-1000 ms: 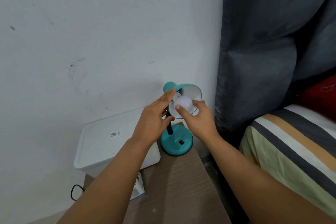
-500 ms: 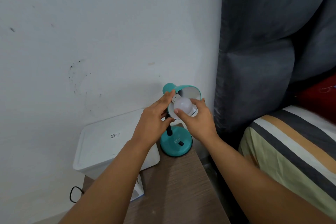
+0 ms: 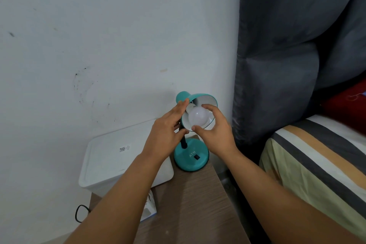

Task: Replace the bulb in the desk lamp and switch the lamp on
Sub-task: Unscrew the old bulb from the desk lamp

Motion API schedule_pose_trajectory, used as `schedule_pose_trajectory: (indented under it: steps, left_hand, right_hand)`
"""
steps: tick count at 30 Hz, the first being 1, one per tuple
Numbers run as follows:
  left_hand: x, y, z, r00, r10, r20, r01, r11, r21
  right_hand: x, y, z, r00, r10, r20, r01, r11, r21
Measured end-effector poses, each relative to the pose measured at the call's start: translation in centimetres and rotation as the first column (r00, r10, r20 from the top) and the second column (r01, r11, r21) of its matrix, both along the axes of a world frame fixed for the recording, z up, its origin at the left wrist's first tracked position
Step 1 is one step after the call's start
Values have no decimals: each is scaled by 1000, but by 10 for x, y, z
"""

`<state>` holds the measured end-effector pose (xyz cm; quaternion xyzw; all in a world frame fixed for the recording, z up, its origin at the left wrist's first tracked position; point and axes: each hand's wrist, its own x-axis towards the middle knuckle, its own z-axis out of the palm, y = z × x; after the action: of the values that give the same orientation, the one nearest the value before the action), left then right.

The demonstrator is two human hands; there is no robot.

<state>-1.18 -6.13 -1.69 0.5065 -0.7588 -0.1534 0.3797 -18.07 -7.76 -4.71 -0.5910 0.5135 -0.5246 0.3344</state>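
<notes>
Bulb point(image 3: 196, 117) being turned in the socket inside the lamp point(image 3: 191, 156) shade; whether in or out cannot be told. Right hand point(image 3: 214, 131) pinches the bulb between thumb and fingers; left hand point(image 3: 167, 130) grips the shade's rim to steady it. Next: regrip and twist on. Bulb is white, frosted, unlit; switch point(image 3: 196, 157) sits on the base, below the bulb.

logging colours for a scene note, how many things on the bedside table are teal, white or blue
Teal: 1, the desk lamp
White: 2, the bulb and the lidded plastic box
Blue: 1, the small carton partly hidden under the left forearm
Total: 4
</notes>
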Motion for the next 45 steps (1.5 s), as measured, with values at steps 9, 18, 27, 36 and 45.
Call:
schedule_pose_trajectory:
  steps: [9,18,27,36,45]
  left_hand:
    - [-1,-1,0,1000,6,0,-6,1000,10]
    - [-1,-3,-1,1000,4,-3,-4,1000,1]
    - [-2,-3,-2,1000,-1,6,1,1000,-1]
    - [-3,-2,-1,1000,4,-8,-4,1000,2]
    - [-2,-2,-1,1000,-4,15,4,1000,-14]
  right_hand:
    - [2,-2,2,996,-57,69,45,986,161]
    - [1,0,4,996,-26,83,19,995,94]
    - [1,0,5,998,-33,-60,31,999,-28]
    - [1,-2,-1,999,-11,40,6,992,124]
    - [2,1,-3,997,-38,72,25,985,168]
